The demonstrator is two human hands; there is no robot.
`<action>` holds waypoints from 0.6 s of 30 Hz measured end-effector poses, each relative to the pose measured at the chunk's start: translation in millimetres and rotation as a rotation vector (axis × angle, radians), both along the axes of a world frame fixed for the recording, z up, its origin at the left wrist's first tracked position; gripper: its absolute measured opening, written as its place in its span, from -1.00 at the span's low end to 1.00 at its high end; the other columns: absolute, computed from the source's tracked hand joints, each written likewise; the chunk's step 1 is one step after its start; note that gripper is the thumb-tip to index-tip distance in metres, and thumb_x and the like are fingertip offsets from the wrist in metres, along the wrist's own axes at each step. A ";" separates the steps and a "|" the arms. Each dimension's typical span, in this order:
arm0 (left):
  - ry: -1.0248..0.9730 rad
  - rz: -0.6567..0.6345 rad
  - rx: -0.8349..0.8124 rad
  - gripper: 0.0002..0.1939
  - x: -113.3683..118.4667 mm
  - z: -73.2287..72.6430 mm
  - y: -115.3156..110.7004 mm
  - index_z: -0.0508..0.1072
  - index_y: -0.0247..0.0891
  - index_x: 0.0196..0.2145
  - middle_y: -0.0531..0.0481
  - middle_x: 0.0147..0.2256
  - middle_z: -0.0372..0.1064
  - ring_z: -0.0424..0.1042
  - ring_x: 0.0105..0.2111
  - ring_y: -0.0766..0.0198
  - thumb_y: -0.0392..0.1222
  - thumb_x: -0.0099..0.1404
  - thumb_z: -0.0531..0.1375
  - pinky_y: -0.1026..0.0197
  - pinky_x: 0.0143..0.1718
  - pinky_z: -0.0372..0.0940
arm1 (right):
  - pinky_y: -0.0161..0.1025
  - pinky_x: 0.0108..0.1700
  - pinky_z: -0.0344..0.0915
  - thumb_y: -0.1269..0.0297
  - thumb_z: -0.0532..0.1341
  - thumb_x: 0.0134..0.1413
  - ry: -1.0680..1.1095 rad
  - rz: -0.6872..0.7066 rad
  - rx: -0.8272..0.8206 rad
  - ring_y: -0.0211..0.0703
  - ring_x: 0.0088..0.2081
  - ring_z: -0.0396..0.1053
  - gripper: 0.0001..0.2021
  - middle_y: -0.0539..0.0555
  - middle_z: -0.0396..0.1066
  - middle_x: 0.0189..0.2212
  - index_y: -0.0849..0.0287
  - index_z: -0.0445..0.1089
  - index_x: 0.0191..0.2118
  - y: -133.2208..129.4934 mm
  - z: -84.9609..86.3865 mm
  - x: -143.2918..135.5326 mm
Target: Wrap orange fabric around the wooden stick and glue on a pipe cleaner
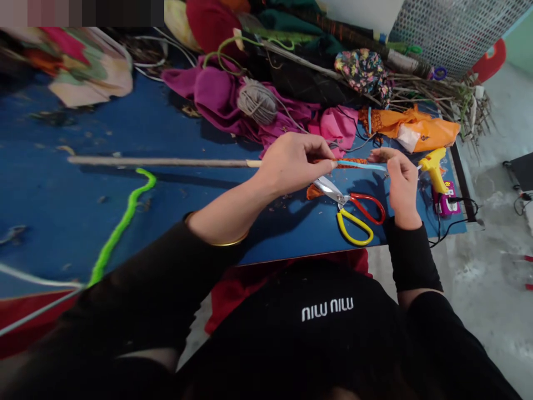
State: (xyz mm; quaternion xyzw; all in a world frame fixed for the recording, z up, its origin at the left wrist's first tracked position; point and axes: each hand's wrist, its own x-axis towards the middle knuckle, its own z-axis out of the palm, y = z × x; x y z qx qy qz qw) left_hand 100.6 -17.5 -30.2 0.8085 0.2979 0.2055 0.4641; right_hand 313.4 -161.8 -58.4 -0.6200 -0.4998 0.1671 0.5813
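A long thin wooden stick (166, 162) runs sideways above the blue table, its right part wrapped in orange material (353, 161). My left hand (291, 161) is closed around the stick, thumb and forefinger pinching at the wrapped part. A light blue strip (366, 165) stretches along the wrapping between both hands. With closed fingertips, my right hand (402, 178) holds the strip's right end. Just below lie scissors (343, 199) with one red and one yellow handle, blades partly under my left hand. A yellow glue gun (434, 169) lies right beside my right hand.
A grey yarn ball (257, 101) rests on purple cloth (216, 89). Orange wrapped cloth (433, 128) and a bundle of twigs (437, 91) lie at the back right. A fuzzy green strip (122, 225) lies left. A purple box (446, 199) with a cable sits near the right edge.
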 end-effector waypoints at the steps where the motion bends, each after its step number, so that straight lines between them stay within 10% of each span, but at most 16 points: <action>1: -0.004 0.002 -0.004 -0.82 0.9 -0.4 -0.9 0.62 -0.20 -0.34 0.00 -0.36 0.62 0.55 -0.36 0.19 -0.07 0.19 0.28 0.19 -0.30 0.36 | 0.07 0.15 0.53 -0.19 0.31 0.30 -0.023 0.005 0.004 -0.03 -0.08 0.64 -0.64 -0.01 0.68 -0.16 -0.04 0.61 -0.07 0.1 0.2 0.1; 7: 0.002 0.003 -0.011 -0.87 5.3 -0.9 -6.1 0.62 -0.19 -0.37 0.02 -0.35 0.65 0.55 -0.36 0.23 -0.13 0.15 0.29 0.22 -0.33 0.32 | 0.24 0.51 0.19 0.15 0.43 0.16 -0.285 -0.017 -0.092 -0.05 -0.08 0.65 -0.90 -0.09 0.72 -0.19 -0.06 0.66 -0.20 0.3 4.4 -5.6; 18: -0.023 -0.060 0.002 -0.87 6.4 -1.6 -2.9 0.62 -0.21 -0.39 0.01 -0.40 0.61 0.52 -0.38 0.22 -0.16 0.16 0.27 0.21 -0.34 0.32 | 0.16 0.44 0.32 0.25 0.45 0.06 -0.074 -0.007 -0.106 -0.12 -0.21 0.66 -0.97 -0.10 0.73 -0.29 -0.01 0.68 -0.32 3.6 -1.0 -6.7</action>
